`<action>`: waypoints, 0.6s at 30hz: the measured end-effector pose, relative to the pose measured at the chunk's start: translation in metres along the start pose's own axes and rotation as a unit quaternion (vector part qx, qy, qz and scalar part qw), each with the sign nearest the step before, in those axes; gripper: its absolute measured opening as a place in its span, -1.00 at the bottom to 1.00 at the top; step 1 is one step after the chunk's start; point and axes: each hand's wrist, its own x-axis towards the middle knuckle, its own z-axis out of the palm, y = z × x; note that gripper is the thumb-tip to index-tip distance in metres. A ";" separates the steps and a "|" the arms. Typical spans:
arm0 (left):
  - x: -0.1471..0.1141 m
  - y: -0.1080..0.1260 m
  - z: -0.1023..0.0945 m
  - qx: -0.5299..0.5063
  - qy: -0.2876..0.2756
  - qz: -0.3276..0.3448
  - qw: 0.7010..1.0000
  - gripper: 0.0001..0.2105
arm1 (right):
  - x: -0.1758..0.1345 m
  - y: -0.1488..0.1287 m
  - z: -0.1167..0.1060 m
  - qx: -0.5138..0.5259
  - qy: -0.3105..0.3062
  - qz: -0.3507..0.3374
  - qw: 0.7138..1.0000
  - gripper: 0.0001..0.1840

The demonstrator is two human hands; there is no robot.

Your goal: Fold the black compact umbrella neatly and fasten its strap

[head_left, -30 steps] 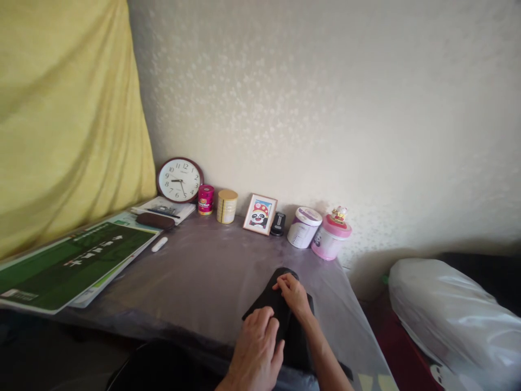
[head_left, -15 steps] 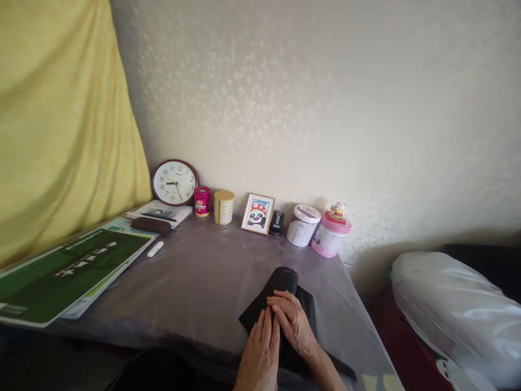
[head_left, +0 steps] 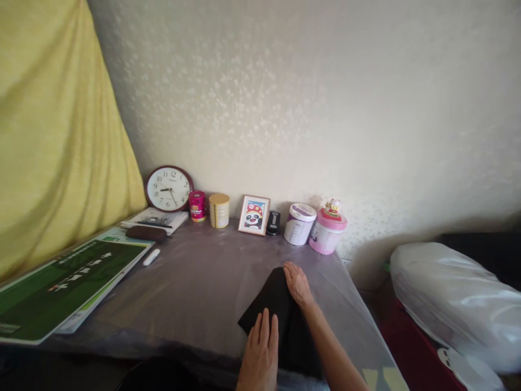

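Note:
A folded piece of black cloth lies at the front right part of the covered table. My left hand rests flat on its near part, fingers stretched out and open. My right hand is at the cloth's far right edge, its fingers extended and touching the fabric. Neither hand grips it. My forearm hides some of the cloth's right side, and its near end drops into shadow at the table's front.
Along the wall stand a clock, a pink can, a yellow-lidded can, a framed panda picture, a black stapler-like object and two tubs. A green board lies left, a white plastic bag right.
My right hand has moved away from my left, forward to the cloth's far right edge. The flap on the right no longer shows spread out. My left hand has stayed nearly in place.

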 end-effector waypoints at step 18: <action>-0.013 0.021 -0.049 -0.040 -0.072 -0.038 0.996 -0.06 | -0.056 0.040 -0.048 0.028 0.033 0.318 0.947 -0.61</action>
